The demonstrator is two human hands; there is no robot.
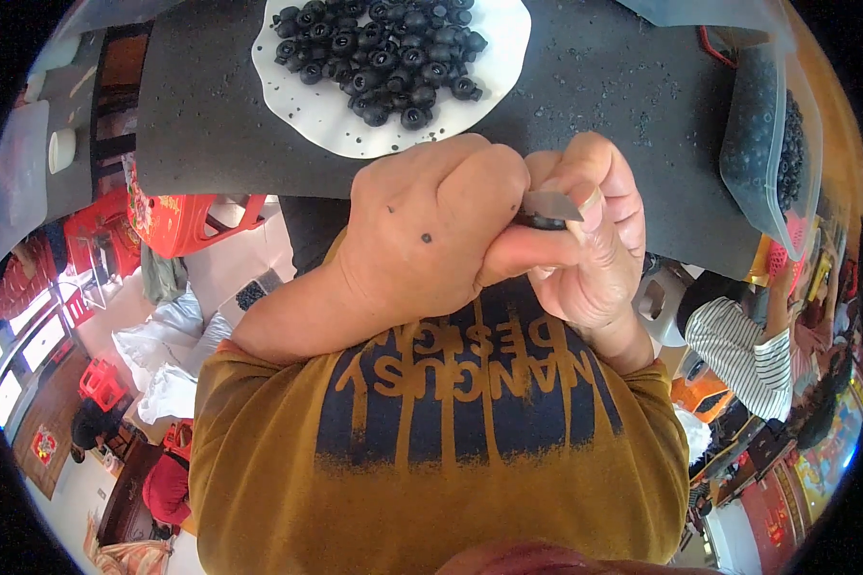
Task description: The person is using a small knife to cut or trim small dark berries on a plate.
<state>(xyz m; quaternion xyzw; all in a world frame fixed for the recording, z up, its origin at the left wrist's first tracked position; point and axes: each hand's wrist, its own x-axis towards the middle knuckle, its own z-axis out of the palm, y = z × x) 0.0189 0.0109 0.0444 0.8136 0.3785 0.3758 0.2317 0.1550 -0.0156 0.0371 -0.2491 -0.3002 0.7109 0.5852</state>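
My left hand (pixel 427 220) is closed in a fist, back of the hand up, with a short grey pointed blade (pixel 553 204) sticking out of its fingers to the right. Directly under the blade sits a small dark rounded piece (pixel 541 222), mostly hidden between the fingers. My right hand (pixel 594 230) meets the left one, its fingers curled and pinched around this piece, thumb beside the blade tip. Beyond the hands, a white wavy-edged plate (pixel 326 134) bears a heap of small black round rubber-like parts (pixel 384 57) with ring-shaped ends. Black specks stick to my left hand.
Black crumbs lie scattered over the dark table (pixel 604 86). At its right end stands a clear plastic tub (pixel 753 134) with more black parts. Red stools (pixel 177 216) and white sacks (pixel 168 355) are at the left. A person in a striped sleeve (pixel 738 345) is at the right.
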